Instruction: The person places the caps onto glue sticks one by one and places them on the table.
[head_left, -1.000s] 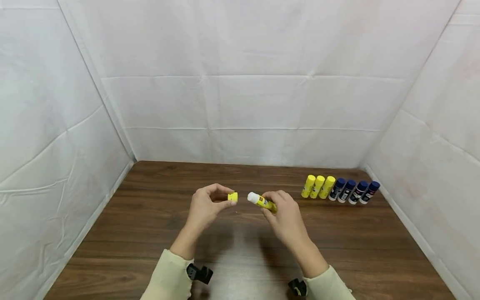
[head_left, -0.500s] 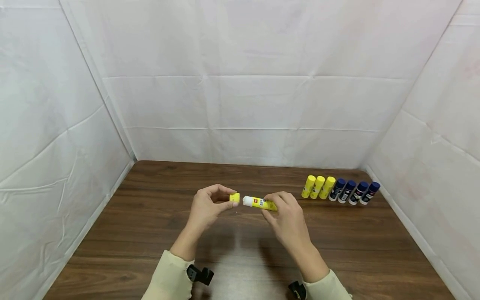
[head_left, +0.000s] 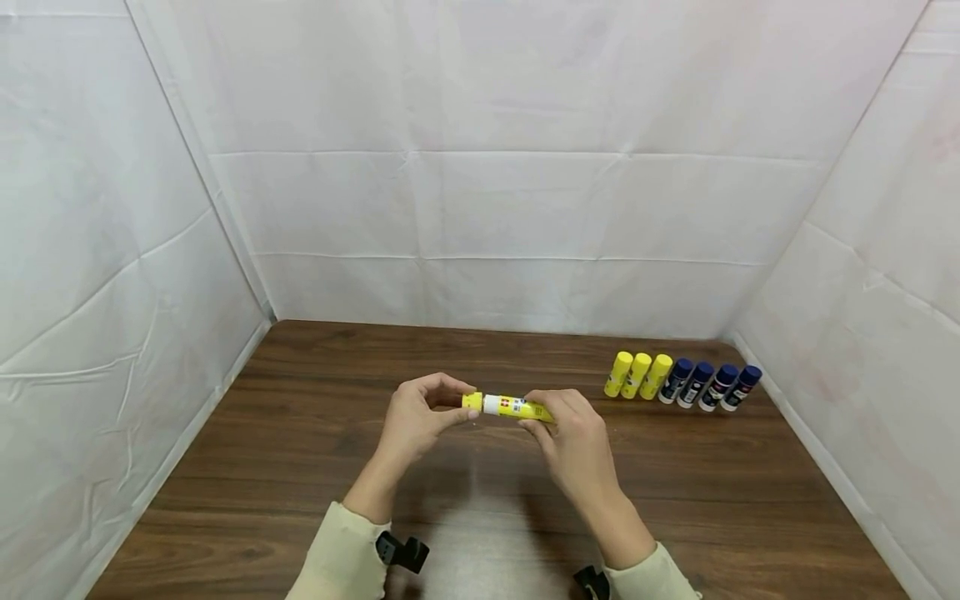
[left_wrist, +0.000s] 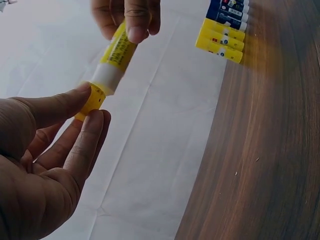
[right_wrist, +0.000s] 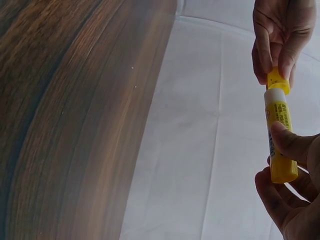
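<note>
My left hand (head_left: 417,415) pinches a small yellow cap (head_left: 472,402) between thumb and fingers. In my right hand (head_left: 573,433) a yellow glue stick (head_left: 513,407) lies nearly level, its white collar pointing left at the cap's mouth. Seen from the left wrist, the cap (left_wrist: 92,101) sits right at the end of the white collar (left_wrist: 108,77), a little out of line with it. The right wrist view has the right thumb pressed along the glue stick's body (right_wrist: 281,145), with the yellow base showing below it.
At the back right of the brown wooden table (head_left: 337,467) stands a row of capped glue sticks: three yellow ones (head_left: 636,375), then several dark blue ones (head_left: 708,385). White cloth walls (head_left: 510,208) enclose the table at the back and both sides.
The glue stick has turned from slanting to nearly level and moved left towards the cap. The cap has shifted slightly right, and the gap between them has narrowed to almost nothing.
</note>
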